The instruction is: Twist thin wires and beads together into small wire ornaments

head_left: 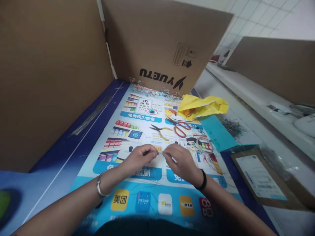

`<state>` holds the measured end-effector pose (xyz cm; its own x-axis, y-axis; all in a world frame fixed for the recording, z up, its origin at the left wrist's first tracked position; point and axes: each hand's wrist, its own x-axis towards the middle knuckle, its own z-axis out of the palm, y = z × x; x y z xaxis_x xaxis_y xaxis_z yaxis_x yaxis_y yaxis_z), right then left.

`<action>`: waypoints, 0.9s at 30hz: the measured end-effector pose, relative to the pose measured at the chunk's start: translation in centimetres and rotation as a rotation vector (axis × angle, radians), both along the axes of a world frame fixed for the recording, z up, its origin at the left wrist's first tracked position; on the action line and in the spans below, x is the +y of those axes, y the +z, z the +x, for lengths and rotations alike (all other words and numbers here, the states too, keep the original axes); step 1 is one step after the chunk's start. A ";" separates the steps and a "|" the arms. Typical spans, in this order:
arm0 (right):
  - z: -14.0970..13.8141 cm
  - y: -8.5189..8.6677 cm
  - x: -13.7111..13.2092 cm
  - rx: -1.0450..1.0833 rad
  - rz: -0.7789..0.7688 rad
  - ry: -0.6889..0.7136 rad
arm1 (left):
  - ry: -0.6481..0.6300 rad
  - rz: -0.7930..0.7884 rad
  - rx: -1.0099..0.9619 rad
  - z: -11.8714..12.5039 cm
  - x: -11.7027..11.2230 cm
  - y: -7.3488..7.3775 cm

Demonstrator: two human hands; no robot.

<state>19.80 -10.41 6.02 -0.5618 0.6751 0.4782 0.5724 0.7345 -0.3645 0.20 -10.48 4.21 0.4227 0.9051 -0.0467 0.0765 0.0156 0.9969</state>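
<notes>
Over the printed mat (157,183), my left hand (144,155) and my right hand (180,160) face each other, fingertips almost touching. Both are closed in a pinch on what looks like a thin wire (160,152), of which only a short bit shows between them. Fine loose strands (155,182) lie on the mat below. Just beyond my fingers are pliers with yellow handles (162,131), jaws apart, and red-handled scissors (179,127). A coil of pale wire (204,145) rests to the right of my right hand.
Cardboard panels (157,39) stand at the back and left. A yellow bag (204,106) holds orange strands. Tangled wire scraps (172,95) line the back edge; another dark tangle (232,127) sits right. Straight wires (92,116) lie left. A labelled brown parcel (261,177) is at right.
</notes>
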 end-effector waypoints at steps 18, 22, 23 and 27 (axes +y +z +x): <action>-3.1 0.0 5.5 0.348 0.079 -0.183 | 0.061 -0.338 -0.470 -0.4 1.2 -1.6; -3.2 -0.5 6.0 0.419 0.027 -0.248 | 0.049 -0.414 -0.506 -0.5 1.6 -2.3; -3.2 -0.7 6.1 0.437 0.004 -0.251 | 0.044 -0.421 -0.502 -0.6 1.7 -2.5; -3.3 -2.3 6.4 0.562 -0.254 -0.225 | 0.077 -0.419 -0.515 -0.8 2.1 -3.3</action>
